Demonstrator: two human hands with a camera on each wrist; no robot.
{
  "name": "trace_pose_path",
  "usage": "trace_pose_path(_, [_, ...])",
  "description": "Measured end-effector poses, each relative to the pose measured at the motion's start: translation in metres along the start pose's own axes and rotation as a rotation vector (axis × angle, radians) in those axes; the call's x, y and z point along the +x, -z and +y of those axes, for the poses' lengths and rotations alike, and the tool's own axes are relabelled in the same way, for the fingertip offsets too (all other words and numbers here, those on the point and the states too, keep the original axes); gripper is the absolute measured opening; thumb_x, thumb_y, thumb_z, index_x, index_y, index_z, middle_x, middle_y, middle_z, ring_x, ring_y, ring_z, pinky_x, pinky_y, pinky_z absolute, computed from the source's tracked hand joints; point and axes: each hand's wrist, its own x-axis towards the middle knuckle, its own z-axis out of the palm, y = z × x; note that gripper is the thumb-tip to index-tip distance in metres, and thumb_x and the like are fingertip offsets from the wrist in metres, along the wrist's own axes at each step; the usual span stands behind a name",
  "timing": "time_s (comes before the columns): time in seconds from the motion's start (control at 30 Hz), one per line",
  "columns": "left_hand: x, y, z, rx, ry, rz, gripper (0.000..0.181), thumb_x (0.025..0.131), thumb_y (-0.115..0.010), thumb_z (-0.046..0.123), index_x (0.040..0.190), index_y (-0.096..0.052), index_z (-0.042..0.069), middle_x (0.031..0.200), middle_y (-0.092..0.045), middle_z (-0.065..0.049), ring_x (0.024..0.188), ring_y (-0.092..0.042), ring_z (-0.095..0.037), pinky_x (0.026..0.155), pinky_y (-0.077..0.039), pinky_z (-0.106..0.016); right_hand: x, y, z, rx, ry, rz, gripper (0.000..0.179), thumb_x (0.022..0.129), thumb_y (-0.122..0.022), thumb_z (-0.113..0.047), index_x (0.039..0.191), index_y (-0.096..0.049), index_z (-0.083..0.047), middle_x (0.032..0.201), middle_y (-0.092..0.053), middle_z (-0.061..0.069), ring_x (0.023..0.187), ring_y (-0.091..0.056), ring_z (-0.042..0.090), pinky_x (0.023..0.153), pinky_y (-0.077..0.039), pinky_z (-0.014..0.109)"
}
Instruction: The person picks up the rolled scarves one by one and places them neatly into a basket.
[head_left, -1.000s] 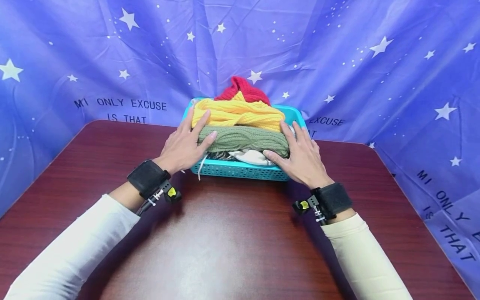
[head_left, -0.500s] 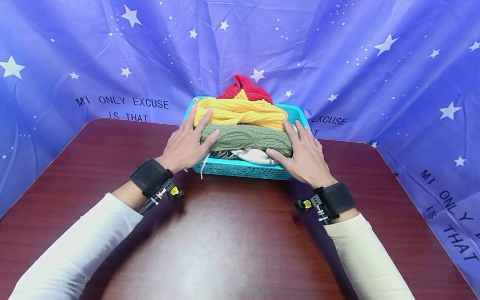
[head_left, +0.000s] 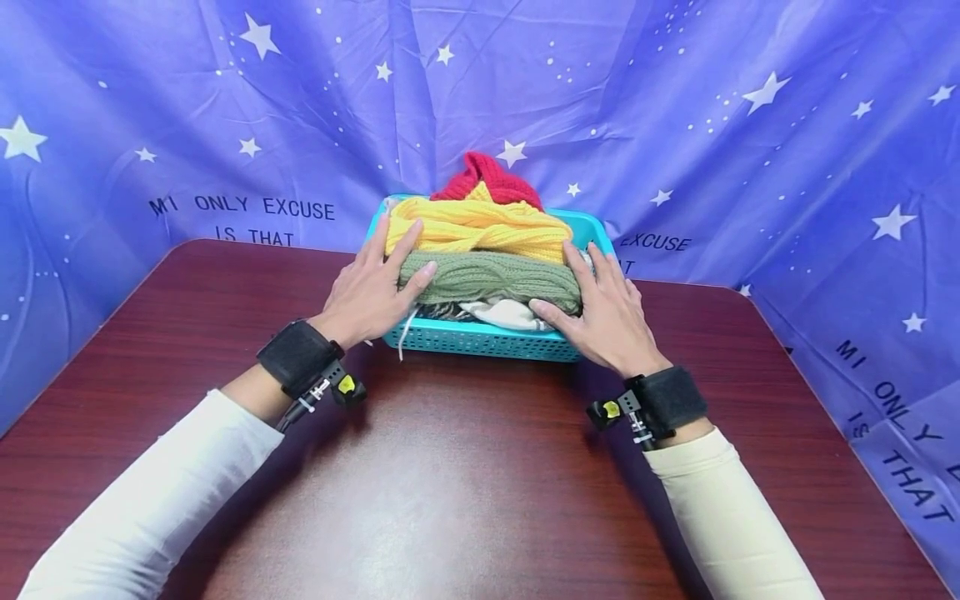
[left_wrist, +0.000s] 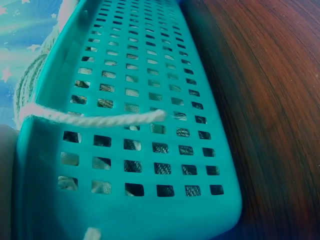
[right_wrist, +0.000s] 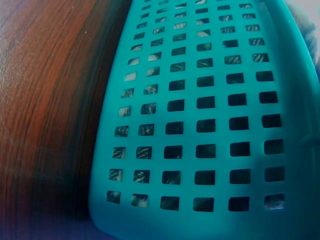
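A turquoise perforated basket (head_left: 480,340) stands near the table's far edge, filled with knitted pieces. A folded green knit (head_left: 487,277) lies in front of a yellow knit (head_left: 480,227), and a red knit (head_left: 498,183) rises behind them. White fabric (head_left: 510,314) shows under the green one. My left hand (head_left: 367,292), fingers spread, rests on the left ends of the yellow and green knits. My right hand (head_left: 611,317) lies likewise over their right ends. Over the basket wall (left_wrist: 150,215) in the left wrist view hangs a white cord (left_wrist: 115,120).
The basket stands on a dark reddish wooden table (head_left: 435,467). Right behind the table hangs a purple-blue curtain (head_left: 337,108) with white stars and black lettering. Through the basket's holes (right_wrist: 205,102) in the right wrist view, grey and white knit is visible.
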Motion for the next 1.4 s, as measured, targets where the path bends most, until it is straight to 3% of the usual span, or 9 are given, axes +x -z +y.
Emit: trace_pose_path(1.4, [-0.0009, -0.0007, -0.0008, -0.009, 0.002, 0.006, 0.073, 0.100, -0.026, 0.070, 0.163, -0.004, 0.038, 0.168, 0.019, -0.004, 0.153, -0.011, -0.042, 0.100, -0.038, -0.069, 0.0005, -0.0015, 0.0001, -0.008, -0.002, 0.000, 0.093, 0.090, -0.053, -0.074, 0.163, -0.012, -0.035, 0.167, -0.014, 0.017, 0.154, -0.009, 0.041, 0.110, -0.014, 0.076])
